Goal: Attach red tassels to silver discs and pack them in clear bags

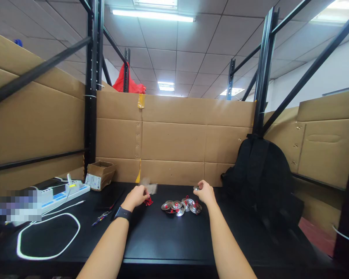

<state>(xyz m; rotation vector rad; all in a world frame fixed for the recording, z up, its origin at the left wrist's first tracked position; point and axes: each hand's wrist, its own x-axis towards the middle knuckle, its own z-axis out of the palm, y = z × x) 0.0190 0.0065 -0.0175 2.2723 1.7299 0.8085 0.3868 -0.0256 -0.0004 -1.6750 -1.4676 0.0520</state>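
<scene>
My right hand pinches a small silver cymbal by its edge, just above the table. Below and left of it lies a loose pile of similar cymbals, shiny round metal discs with red cord at their middles, several overlapping. On the pile's other side, my left hand has its fingers closed at a small bunch of red cords. The cords hang against the tabletop, and part of them is hidden by the fingers. A small clear plastic bag lies behind my left hand.
The black table is walled by cardboard. At right stands a black backpack. To the left are a small cardboard box, a white power strip, a looped white cable and keys.
</scene>
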